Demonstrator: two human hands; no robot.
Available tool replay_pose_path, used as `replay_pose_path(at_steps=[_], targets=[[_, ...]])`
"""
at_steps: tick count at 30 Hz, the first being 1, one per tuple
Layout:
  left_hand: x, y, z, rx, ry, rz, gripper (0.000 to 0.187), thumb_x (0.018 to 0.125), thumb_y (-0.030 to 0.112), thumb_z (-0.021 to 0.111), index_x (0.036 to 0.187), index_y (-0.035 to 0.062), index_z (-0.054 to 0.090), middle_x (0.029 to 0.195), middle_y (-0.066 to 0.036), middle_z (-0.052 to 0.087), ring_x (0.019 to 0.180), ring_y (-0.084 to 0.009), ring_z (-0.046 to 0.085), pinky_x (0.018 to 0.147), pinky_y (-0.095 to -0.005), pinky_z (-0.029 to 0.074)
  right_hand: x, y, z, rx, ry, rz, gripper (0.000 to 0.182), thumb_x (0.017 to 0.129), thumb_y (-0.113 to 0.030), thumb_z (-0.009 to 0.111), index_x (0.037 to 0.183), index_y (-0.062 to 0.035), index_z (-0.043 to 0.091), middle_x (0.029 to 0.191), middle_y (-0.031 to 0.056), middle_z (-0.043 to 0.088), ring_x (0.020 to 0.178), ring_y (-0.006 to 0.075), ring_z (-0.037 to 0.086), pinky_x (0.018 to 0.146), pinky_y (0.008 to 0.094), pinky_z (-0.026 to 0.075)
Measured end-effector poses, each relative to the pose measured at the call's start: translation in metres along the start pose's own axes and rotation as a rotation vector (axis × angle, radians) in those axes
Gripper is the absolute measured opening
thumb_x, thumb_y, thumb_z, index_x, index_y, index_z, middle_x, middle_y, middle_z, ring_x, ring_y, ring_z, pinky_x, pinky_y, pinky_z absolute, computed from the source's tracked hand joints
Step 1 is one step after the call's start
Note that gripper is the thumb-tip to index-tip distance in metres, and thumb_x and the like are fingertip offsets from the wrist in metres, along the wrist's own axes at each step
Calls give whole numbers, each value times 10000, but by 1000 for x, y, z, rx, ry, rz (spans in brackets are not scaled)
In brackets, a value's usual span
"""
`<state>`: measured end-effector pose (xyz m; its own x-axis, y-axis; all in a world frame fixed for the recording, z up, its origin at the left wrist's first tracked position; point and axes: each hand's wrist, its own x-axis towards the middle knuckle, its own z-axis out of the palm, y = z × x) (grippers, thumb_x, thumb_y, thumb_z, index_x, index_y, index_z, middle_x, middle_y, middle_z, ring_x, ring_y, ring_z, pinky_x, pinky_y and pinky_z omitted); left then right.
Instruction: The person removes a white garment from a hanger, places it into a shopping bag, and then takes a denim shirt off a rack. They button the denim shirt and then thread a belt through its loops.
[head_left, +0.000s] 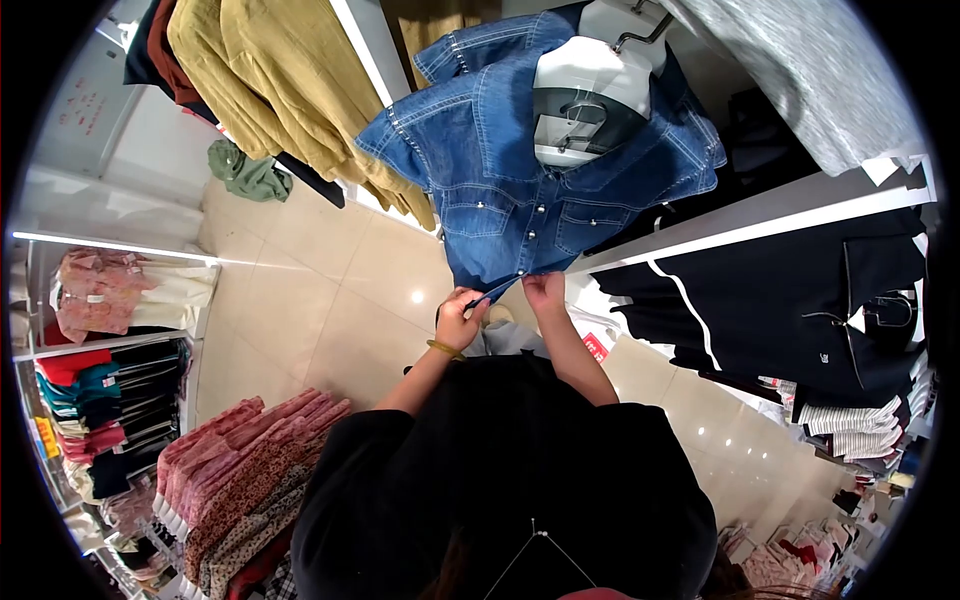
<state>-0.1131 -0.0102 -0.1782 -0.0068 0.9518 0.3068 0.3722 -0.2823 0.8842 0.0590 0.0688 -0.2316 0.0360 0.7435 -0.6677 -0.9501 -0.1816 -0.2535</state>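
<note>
A short-sleeved blue denim shirt (500,150) with pearly snap buttons hangs in front of me on a white hanger bust (598,72). At its lower front edge, both hands grip the cloth. My left hand (460,318), with a yellowish bangle on the wrist, is closed on a narrow dark blue strip that slants up to the shirt's front. Close by on the right, my right hand (544,290) pinches the shirt's bottom edge beside the lowest button. The fingertips of both hands are partly hidden by the fabric.
Mustard garments (265,85) hang at upper left, a grey garment (800,70) at upper right. Black clothing (770,300) hangs along the right rack. Pink patterned clothes (240,450) stand at lower left, near shelves of folded clothes (90,410). Tiled floor (300,300) shows between them.
</note>
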Motion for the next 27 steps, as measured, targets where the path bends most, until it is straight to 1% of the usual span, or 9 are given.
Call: replay_pose_path(at_steps=[1,3,6,12,14,18,19,23,27], targets=[[0,3,0,-2,-2,1,53,832,63,636,848,20,610,695,33,521,607,-43,451,550,-206,372,6,0,-9,20,-16,20,220,884,-107,438,1045,-35,570,1035,81,624,925,229,599,852,391,490],[-2,11,-1,-231,-123,-284,48,823,38,641,842,19,601,692,38,521,592,-28,446,527,-195,360,11,-3,-18,42,-31,40,199,884,-101,445,1023,-29,568,1003,80,624,892,227,600,851,387,488],[-2,19,-2,-288,-190,-432,54,825,23,636,834,16,583,688,41,523,583,-18,444,520,-178,348,4,-7,-20,39,17,70,153,865,-58,480,986,-19,565,946,81,619,841,221,592,832,382,486],[-8,1,9,-248,-246,-382,86,834,26,622,828,15,537,685,30,526,576,-18,441,513,-189,363,-17,-16,-51,-185,-204,42,164,797,52,553,955,5,559,907,97,613,839,208,591,780,337,490],[-4,13,11,-262,-276,-409,99,839,33,617,818,18,522,680,30,517,582,-18,443,519,-192,368,-41,-19,-46,-545,-147,-36,173,789,42,581,958,13,557,892,105,615,816,204,596,766,312,493],[-12,5,33,-247,-301,-422,147,850,55,603,782,32,475,653,33,470,583,-16,431,517,-193,363,-75,-16,-40,-827,-259,-197,140,798,-13,627,931,11,588,841,63,628,746,140,601,709,252,486],[-8,13,36,-206,-297,-367,183,851,58,601,757,48,445,628,44,429,566,-13,400,491,-195,333,-82,-18,-36,-872,-299,-210,126,805,-22,639,922,6,600,833,42,629,742,103,595,691,222,479],[0,31,44,-201,-255,-396,196,849,65,605,743,63,441,607,65,385,553,-8,356,468,-195,283,-94,-25,-24,-935,-430,-262,137,835,-6,611,968,18,588,862,49,627,771,112,599,720,228,476],[4,35,46,-268,-237,-370,192,847,56,610,745,66,448,617,76,387,555,-1,361,474,-183,289,-97,-25,-17,-934,-467,-363,132,828,-7,623,954,25,602,850,40,629,762,86,595,693,198,473]])
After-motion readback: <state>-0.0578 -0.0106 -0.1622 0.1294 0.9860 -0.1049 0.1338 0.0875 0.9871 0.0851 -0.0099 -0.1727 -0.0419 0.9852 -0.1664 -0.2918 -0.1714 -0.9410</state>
